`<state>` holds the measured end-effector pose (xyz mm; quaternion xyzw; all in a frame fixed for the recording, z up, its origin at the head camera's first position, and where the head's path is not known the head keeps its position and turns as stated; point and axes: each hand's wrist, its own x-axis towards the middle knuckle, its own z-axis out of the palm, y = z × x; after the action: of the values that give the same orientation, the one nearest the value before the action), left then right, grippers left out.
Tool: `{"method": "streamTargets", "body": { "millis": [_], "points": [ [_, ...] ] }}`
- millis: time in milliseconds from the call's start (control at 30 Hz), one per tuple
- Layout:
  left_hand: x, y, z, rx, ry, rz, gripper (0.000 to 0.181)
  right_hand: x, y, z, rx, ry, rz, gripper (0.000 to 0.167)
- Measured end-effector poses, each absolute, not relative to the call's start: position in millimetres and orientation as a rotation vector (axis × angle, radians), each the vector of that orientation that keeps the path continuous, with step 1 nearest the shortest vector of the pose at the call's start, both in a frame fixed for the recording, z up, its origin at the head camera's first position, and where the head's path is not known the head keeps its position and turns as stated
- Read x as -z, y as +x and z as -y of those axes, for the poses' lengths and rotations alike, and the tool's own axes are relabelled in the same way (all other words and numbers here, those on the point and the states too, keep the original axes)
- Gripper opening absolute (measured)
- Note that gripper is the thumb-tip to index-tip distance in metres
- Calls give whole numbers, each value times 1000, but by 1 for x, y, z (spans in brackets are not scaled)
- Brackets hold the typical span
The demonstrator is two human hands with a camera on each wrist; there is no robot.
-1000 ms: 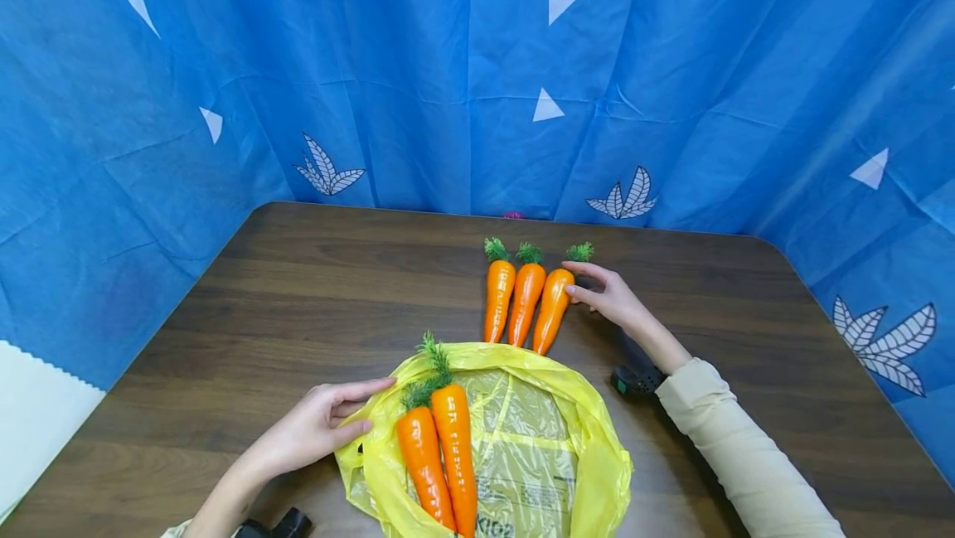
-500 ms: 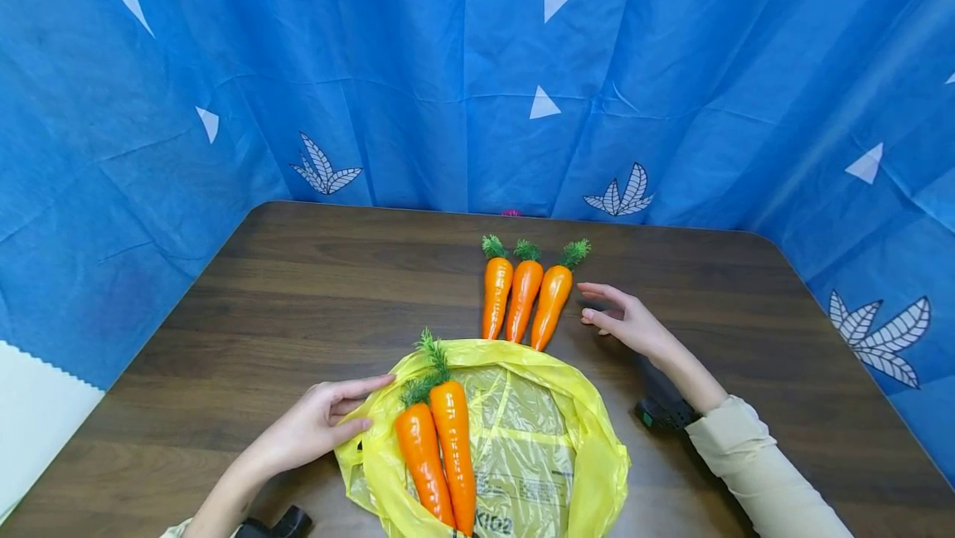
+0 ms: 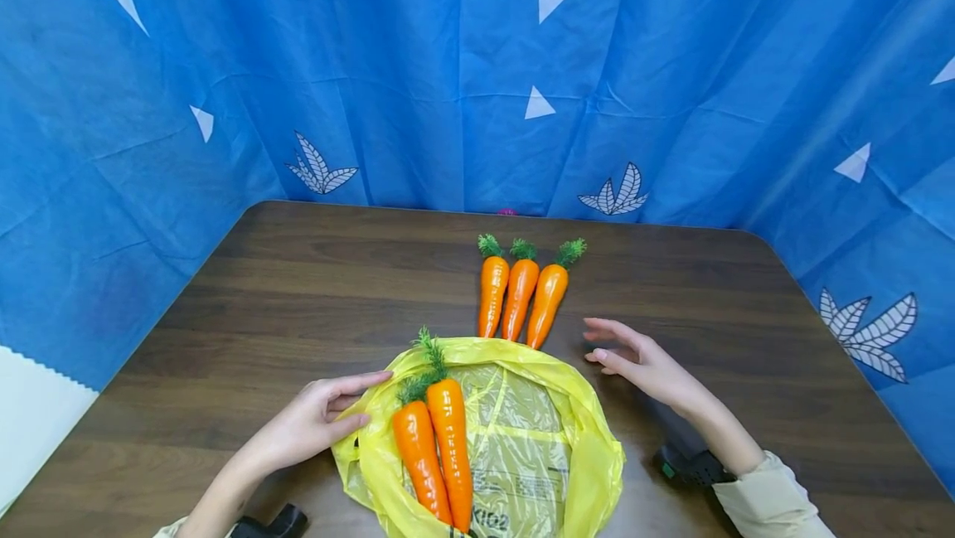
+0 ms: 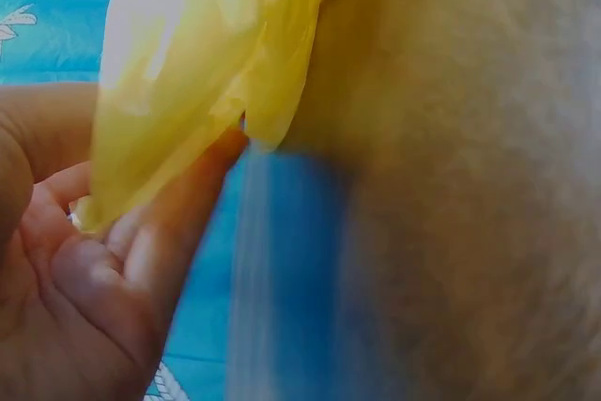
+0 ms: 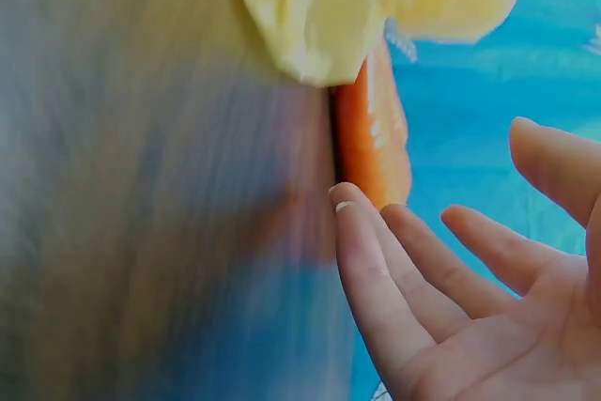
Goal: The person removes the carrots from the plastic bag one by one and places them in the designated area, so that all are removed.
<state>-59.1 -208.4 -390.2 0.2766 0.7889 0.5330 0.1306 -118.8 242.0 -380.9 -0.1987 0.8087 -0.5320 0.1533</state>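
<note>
A yellow plastic bag (image 3: 597, 455) stands on the table with its mouth spread wide. My left hand (image 3: 321, 424) holds the bag's left rim; in the left wrist view the yellow film (image 4: 202, 63) lies between thumb and fingers. Two orange carrots, a left one (image 3: 421, 459) and a right one (image 3: 450, 447), lie inside against the bag's left side, green tops at the rim. Beyond the bag, a left carrot (image 3: 493, 293), a middle carrot (image 3: 521, 298) and a right carrot (image 3: 548, 302) lie in a row. My right hand (image 3: 645, 364) is right of the bag, holding nothing, fingers loosely spread.
The dark wooden table (image 3: 313, 289) ends at a blue patterned curtain (image 3: 410, 65) at the back and sides. Black wrist devices sit under both arms, one at the left wrist (image 3: 272, 523) and one at the right (image 3: 690, 467).
The right hand has let go of the rightmost carrot in the row and drawn back toward the near right. The left hand stays at the bag's rim.
</note>
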Motion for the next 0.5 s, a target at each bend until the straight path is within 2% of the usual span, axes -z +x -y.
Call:
{"method": "streamTargets", "body": {
  "millis": [233,500],
  "points": [
    [374,-55,205,-1295,819,-2758,43,377,-92,-238,1508,-727,-2196,51],
    [359,-60,184,-1412,807,-2813,37,376,-74,-234,1437,-789,-2196,59]
  ]
}}
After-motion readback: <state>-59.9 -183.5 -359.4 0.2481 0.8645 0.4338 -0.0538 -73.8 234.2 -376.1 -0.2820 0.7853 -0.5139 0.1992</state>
